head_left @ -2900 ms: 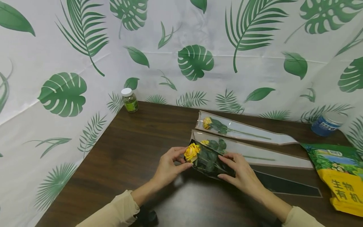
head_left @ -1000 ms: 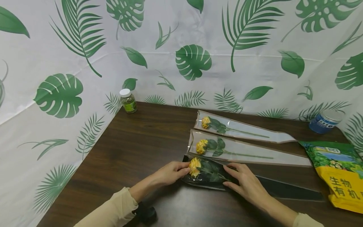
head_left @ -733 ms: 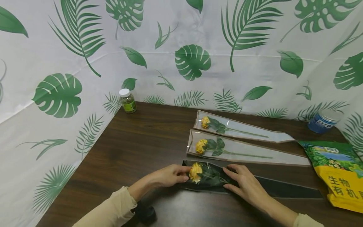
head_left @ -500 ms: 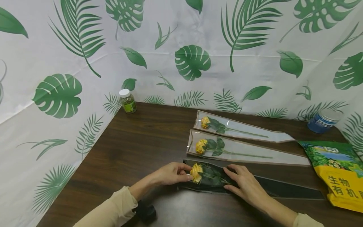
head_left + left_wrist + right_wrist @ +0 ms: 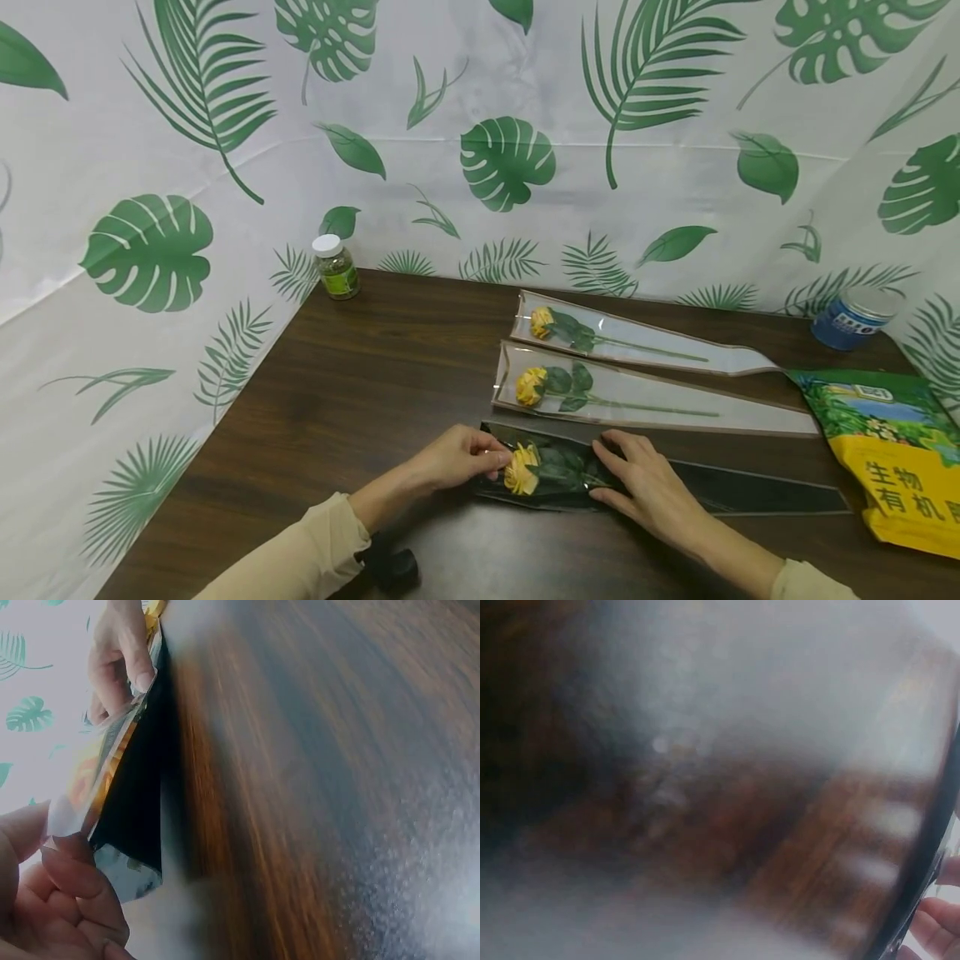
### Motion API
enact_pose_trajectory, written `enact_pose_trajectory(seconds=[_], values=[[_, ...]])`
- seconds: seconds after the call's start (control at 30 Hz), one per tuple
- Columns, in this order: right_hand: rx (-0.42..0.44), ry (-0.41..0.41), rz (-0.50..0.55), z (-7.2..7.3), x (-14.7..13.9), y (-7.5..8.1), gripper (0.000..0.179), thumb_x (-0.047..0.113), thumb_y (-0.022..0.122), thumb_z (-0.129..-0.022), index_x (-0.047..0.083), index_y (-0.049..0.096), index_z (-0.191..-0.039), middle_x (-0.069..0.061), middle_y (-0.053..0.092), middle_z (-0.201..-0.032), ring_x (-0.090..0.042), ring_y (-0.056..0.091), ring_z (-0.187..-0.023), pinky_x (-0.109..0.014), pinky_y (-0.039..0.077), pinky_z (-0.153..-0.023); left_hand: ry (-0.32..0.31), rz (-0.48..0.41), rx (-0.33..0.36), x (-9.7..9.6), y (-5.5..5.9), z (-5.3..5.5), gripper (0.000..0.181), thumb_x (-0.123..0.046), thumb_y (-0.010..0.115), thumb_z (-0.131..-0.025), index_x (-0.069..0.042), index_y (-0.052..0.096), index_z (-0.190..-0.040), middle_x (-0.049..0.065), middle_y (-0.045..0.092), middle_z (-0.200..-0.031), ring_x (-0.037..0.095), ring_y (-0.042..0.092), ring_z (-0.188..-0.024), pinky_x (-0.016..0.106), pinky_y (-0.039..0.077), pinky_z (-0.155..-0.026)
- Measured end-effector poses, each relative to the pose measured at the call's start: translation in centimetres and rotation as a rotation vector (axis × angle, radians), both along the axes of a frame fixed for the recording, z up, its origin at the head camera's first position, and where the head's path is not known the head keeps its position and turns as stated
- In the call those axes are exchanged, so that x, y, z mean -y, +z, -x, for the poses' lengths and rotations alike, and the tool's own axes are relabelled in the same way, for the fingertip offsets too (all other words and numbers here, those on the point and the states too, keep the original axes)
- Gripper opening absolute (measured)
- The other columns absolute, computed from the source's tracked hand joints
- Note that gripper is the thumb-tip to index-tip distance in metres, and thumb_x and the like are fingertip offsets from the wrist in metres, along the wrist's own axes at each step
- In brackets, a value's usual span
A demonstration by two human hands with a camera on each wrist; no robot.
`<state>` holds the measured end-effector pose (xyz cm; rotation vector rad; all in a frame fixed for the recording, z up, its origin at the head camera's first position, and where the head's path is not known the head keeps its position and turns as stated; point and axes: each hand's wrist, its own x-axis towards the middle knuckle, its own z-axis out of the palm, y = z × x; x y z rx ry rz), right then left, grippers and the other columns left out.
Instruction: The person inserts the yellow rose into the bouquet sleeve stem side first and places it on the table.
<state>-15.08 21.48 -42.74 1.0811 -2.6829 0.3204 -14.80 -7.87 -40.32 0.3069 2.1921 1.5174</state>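
A yellow rose [image 5: 522, 469] with green leaves lies inside a long tapered flower sleeve [image 5: 772, 489], black-backed with a clear front. My left hand [image 5: 459, 458] is at the wide end beside the bloom; in the left wrist view its thumb and finger pinch the clear film [image 5: 66, 817] at the mouth. The black back [image 5: 135, 780] stands apart from that film. Farther along, my right hand [image 5: 641, 483] grips the sleeve across its width, thumb on the near edge and fingers on the far edge. In the right wrist view, only some fingertips [image 5: 936, 926] show beside the dark sleeve edge.
Behind lie two white-backed sleeves, the nearer sleeve [image 5: 750, 417] and the farther sleeve [image 5: 720, 354], each with a yellow rose. A green-and-yellow bag [image 5: 892, 467] and blue can [image 5: 851, 323] stand right. A white-capped jar [image 5: 337, 268] is back left. A black object [image 5: 393, 571] sits near the left sleeve.
The black sleeve with the rose has come down toward me, uncovering the rose behind it. My left hand has shifted from the bloom to the film at the mouth. My right hand keeps its grip.
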Motion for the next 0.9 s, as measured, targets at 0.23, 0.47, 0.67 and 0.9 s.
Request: enact_pose_trajectory(seconds=[0.23,0.47,0.67,0.9], values=[[-0.033,-0.007,-0.019,-0.3,-0.1,-0.1,0.060,0.035,0.076,-0.075,-0.004,0.062,-0.118,-0.021,0.054,-0.121,-0.036,0.054,-0.106,-0.047,0.051,-0.074,0.055,0.023,-0.019,0.4,-0.1,0.0,0.028,-0.022,0.058,-0.094,0.001,0.071,-0.088,0.008,0.069,-0.073,0.005,0.047,-0.065,0.018,0.032,-0.058],[-0.075,-0.007,-0.041,-0.4,-0.1,-0.3,0.064,0.037,0.077,-0.074,-0.003,0.060,-0.121,-0.023,0.054,-0.121,-0.036,0.054,-0.105,-0.047,0.051,-0.073,0.065,0.046,-0.024,1.3,0.1,-0.1,0.035,-0.029,0.058,-0.094,-0.001,0.068,-0.077,-0.002,0.063,-0.065,0.006,0.054,-0.063,0.020,0.042,-0.060],[-0.054,0.015,-0.057,-0.6,-0.3,-0.4,0.067,0.040,0.075,-0.075,-0.003,0.058,-0.124,-0.025,0.051,-0.125,-0.038,0.053,-0.108,-0.048,0.051,-0.077,0.009,0.079,0.023,1.7,0.1,-0.1,0.040,-0.032,0.057,-0.094,-0.001,0.063,-0.069,0.004,0.068,-0.063,0.008,0.058,-0.056,0.024,0.049,-0.055],[-0.048,0.072,-0.031,-0.8,-1.2,-0.8,0.073,0.047,0.070,-0.079,-0.003,0.054,-0.129,-0.026,0.045,-0.132,-0.039,0.049,-0.114,-0.051,0.048,-0.082,-0.052,0.114,0.031,2.0,0.3,0.0,0.037,-0.031,0.058,-0.094,-0.004,0.063,-0.069,0.005,0.069,-0.062,0.008,0.058,-0.050,0.027,0.051,-0.052]])
